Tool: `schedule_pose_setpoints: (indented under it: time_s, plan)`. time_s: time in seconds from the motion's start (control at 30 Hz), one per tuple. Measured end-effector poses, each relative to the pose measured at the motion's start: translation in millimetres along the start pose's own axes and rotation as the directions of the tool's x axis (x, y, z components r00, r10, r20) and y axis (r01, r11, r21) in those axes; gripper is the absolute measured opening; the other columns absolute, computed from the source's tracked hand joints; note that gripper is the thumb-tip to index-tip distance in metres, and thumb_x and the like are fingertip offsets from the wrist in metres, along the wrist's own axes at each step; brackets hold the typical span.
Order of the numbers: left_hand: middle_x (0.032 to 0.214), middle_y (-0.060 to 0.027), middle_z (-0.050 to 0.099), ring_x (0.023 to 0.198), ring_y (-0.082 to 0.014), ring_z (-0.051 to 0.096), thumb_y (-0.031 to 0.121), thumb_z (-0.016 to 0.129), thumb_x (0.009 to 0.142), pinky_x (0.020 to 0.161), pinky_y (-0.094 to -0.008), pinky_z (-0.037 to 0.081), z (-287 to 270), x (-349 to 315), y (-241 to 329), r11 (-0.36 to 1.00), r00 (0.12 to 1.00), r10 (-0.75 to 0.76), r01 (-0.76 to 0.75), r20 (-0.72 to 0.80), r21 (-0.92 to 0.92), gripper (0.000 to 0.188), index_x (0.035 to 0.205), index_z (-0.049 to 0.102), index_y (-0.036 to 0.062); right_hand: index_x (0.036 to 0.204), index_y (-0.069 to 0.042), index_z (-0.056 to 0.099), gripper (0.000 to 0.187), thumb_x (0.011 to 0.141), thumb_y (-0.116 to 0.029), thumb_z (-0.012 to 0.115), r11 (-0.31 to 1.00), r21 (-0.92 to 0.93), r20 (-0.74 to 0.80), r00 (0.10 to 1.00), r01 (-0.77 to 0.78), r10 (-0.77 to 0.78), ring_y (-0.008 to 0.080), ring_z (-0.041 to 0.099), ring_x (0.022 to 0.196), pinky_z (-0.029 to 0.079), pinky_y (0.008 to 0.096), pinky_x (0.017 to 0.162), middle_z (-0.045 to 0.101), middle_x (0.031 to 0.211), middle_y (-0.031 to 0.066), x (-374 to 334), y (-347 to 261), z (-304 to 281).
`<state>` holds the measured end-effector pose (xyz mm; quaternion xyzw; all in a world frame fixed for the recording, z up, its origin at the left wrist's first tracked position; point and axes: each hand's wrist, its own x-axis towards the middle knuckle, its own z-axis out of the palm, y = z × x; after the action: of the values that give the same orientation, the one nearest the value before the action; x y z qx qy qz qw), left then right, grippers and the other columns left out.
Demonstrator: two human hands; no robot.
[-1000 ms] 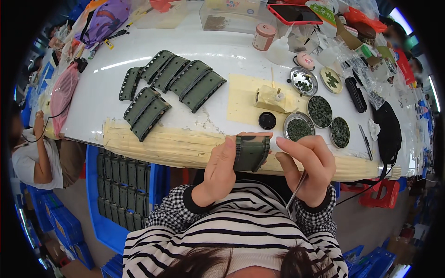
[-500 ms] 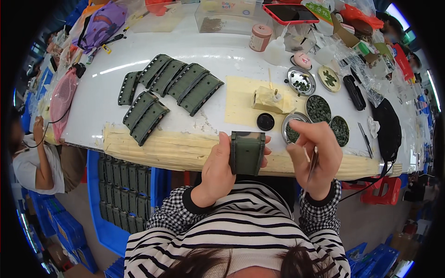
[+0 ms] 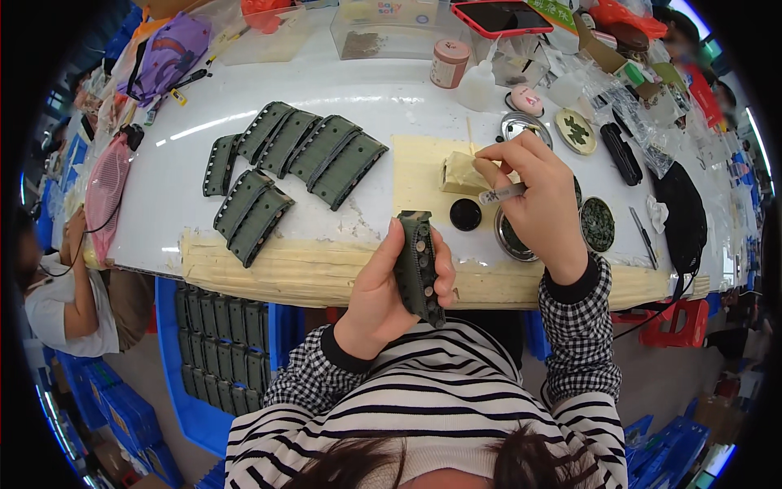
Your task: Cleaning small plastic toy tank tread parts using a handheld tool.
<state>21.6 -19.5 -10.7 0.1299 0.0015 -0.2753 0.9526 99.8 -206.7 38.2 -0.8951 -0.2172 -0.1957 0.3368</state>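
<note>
My left hand (image 3: 366, 306) is closed around a dark green moulded part (image 3: 414, 277), tilted upright with a ridged edge and several round spots showing. My right hand (image 3: 547, 208) is raised over the table with thumb and fingers pinched, holding a slim silver metal tool (image 3: 503, 194) that looks like tweezers. Its fingertips are at a block wrapped in yellow tape (image 3: 458, 173) and hide part of it. Just below the block lies a round black cap (image 3: 466, 214). A round tin (image 3: 509, 236) sits partly under my right hand.
Similar green parts (image 3: 338, 167) lie at the left of the table; more fill a blue crate (image 3: 169, 359) below its edge. To the right are a tin of dark green bits (image 3: 599, 224), a pale lid with green pieces (image 3: 576, 132), a black case (image 3: 621, 155) and a pen (image 3: 643, 236).
My right hand has moved up and away from the green part to the taped block. My left hand has turned the green part so its ridged edge faces up.
</note>
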Motion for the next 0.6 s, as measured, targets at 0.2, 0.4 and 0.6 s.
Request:
schedule_pose_setpoints:
  time_s: [0.2,0.4,0.6]
  plan:
    - [0.081,-0.0062,0.049,0.066,-0.0154,0.044,0.048,0.028,0.103,0.056,-0.0281,0.043,-2,0,-2,0.988,0.996,-0.056,0.065,0.066,-0.142,0.048,0.112,0.049,0.006,0.093,-0.001,0.067,0.011,0.082,0.0,0.068,0.979,0.199,-0.244,0.97,0.028,0.022,0.0092,0.051,0.06,0.039,0.0218,0.053,0.057,0.076,0.0028,-9,-31,-22]
    - [0.084,-0.0069,0.052,0.069,-0.0163,0.05,0.047,0.025,0.103,0.06,-0.0295,0.046,-3,1,-6,0.973,0.981,-0.082,0.117,0.175,-0.199,0.051,0.12,0.048,0.0048,0.099,0.002,0.061,0.011,0.092,-0.006,0.062,0.649,0.754,-0.012,0.987,-0.098,0.163,0.0087,0.062,0.075,0.048,0.0195,0.065,0.061,0.084,0.0048,-30,-48,-5]
    - [0.086,-0.0074,0.054,0.071,-0.0165,0.053,0.047,0.022,0.103,0.063,-0.0299,0.048,-3,-1,-10,0.974,0.974,-0.081,0.122,0.212,-0.19,0.054,0.125,0.046,0.0038,0.101,0.005,0.056,0.016,0.095,-0.01,0.057,0.528,0.833,0.06,0.975,-0.169,0.216,0.0135,0.067,0.079,0.056,0.0236,0.072,0.064,0.092,0.0091,-35,-46,1]
